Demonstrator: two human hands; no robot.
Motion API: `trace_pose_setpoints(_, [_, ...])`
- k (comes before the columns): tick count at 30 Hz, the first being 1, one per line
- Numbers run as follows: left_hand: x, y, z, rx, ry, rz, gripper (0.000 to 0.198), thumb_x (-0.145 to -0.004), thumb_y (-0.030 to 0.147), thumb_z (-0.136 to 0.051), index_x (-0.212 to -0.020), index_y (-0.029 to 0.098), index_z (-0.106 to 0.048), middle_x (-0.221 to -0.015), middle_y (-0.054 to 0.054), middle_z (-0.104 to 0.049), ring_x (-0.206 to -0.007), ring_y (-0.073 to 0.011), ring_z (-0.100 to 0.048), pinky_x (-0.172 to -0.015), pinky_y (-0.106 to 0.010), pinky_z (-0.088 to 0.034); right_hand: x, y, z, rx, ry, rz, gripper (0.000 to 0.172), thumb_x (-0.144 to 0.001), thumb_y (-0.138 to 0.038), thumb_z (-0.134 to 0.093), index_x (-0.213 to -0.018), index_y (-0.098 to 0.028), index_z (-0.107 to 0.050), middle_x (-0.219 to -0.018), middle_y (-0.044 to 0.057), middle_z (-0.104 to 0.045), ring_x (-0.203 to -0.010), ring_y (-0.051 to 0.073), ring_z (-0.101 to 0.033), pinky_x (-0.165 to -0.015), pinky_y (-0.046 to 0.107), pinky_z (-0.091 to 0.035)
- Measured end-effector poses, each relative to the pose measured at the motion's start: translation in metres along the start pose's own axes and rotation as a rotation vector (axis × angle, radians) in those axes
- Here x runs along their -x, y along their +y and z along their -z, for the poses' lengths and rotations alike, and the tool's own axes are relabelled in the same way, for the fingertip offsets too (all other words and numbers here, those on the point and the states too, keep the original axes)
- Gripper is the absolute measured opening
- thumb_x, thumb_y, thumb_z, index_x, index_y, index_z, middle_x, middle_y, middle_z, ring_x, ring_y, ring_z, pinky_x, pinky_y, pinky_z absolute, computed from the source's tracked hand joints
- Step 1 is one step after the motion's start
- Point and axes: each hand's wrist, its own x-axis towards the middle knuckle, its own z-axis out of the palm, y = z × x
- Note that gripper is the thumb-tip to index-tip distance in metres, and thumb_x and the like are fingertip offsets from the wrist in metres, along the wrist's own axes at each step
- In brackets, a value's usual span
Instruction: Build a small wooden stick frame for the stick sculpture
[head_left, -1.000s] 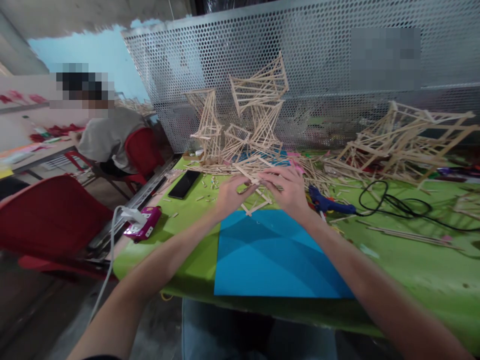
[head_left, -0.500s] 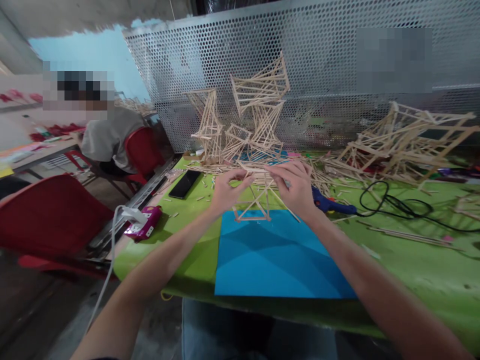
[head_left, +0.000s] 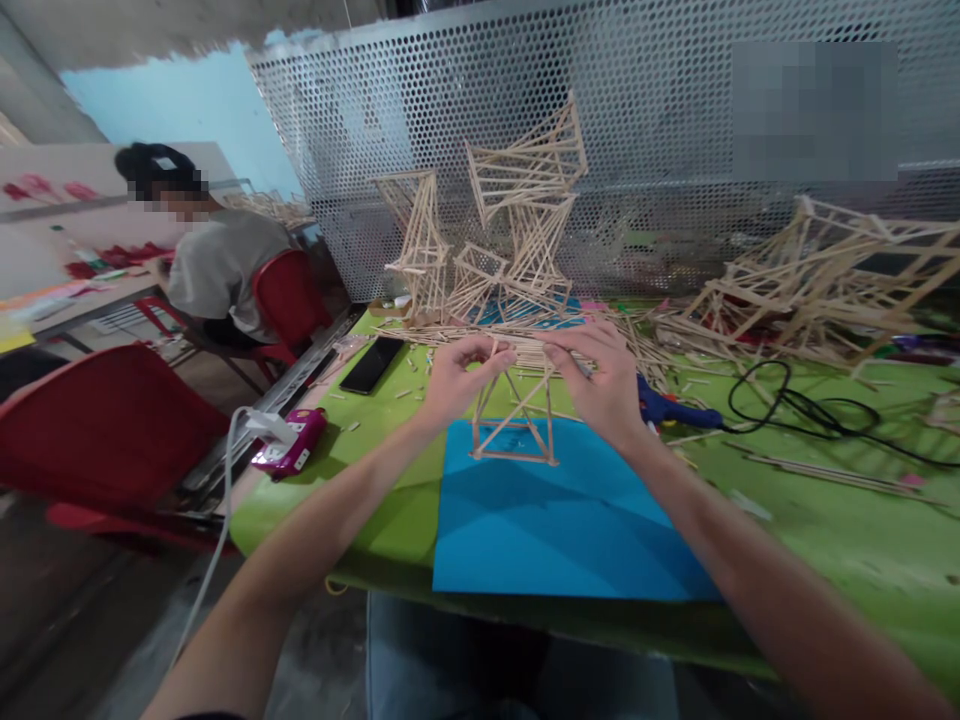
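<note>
A small frame of thin wooden sticks (head_left: 516,420) stands upright on the far edge of a blue paper sheet (head_left: 555,520). My left hand (head_left: 459,377) pinches its top left corner with closed fingers. My right hand (head_left: 600,380) grips its top right side, fingers curled round the sticks. Both hands hold the stick frame from above, over the green table cover (head_left: 825,520).
Taller stick structures (head_left: 517,215) stand against the perforated metal screen, another heap (head_left: 832,285) at the right. A blue glue gun (head_left: 671,410) with black cable, a phone (head_left: 370,365), a pink power strip (head_left: 289,445), red chairs and a seated person (head_left: 217,265) at left.
Both hands lifted the stick frame off the table surface and turned it upright; it now stands on the blue sheet. The camera shifted slightly.
</note>
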Motion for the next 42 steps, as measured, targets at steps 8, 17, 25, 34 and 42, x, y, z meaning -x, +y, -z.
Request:
trace_pose_setpoints(8, [0.0013,0.0021,-0.0012,-0.021,-0.027,0.023,0.03,-0.083,0.048,-0.085,-0.086,0.019,-0.081,-0.089,-0.004,-0.079,-0.08,-0.0164,-0.07,-0.076,-0.03,-0.056,0.0014,-0.0055,-0.0002,0.017,-0.007,0.029,0.022,-0.104,-0.031,-0.064,-0.115,-0.033,-0.083,-0.109,0.002,-0.082,-0.105,0.027,-0.069,-0.101,0.051,-0.05])
trace_pose_setpoints(17, [0.0027,0.0025,-0.0019,-0.075,-0.018,0.0,0.03,-0.086,0.049,-0.083,-0.091,0.02,-0.083,-0.09,-0.005,-0.081,-0.082,-0.0174,-0.071,-0.074,-0.03,-0.054,0.004,-0.0044,-0.0015,0.028,0.001,0.04,0.022,-0.103,-0.03,-0.063,-0.114,-0.034,-0.083,-0.109,0.001,-0.082,-0.105,0.028,-0.069,-0.101,0.053,-0.048])
trace_pose_setpoints(25, [0.0054,0.004,-0.0031,-0.12,0.026,-0.039,0.031,-0.088,0.05,-0.08,-0.091,0.019,-0.081,-0.089,-0.004,-0.08,-0.079,-0.0159,-0.069,-0.073,-0.03,-0.053,0.0055,-0.0045,-0.0018,0.029,-0.008,0.032,0.024,-0.104,-0.03,-0.064,-0.117,-0.037,-0.082,-0.108,0.001,-0.081,-0.105,0.027,-0.068,-0.101,0.053,-0.047])
trace_pose_setpoints(34, [0.0066,0.0054,-0.0015,-0.136,0.025,-0.042,0.028,-0.089,0.046,-0.079,-0.092,0.018,-0.08,-0.086,-0.004,-0.079,-0.078,-0.0157,-0.068,-0.073,-0.029,-0.052,0.0067,-0.0014,-0.0034,0.0,-0.018,0.031,0.023,-0.103,-0.033,-0.064,-0.115,-0.035,-0.083,-0.107,0.003,-0.081,-0.105,0.028,-0.068,-0.099,0.053,-0.049])
trace_pose_setpoints(42, [0.007,0.0031,-0.0013,-0.136,0.016,-0.053,0.029,-0.09,0.048,-0.077,-0.09,0.019,-0.08,-0.087,-0.004,-0.078,-0.081,-0.0168,-0.069,-0.076,-0.03,-0.054,0.0075,0.001,-0.0036,0.014,-0.019,0.035,0.022,-0.103,-0.032,-0.064,-0.114,-0.035,-0.083,-0.109,0.002,-0.081,-0.105,0.028,-0.068,-0.104,0.054,-0.046])
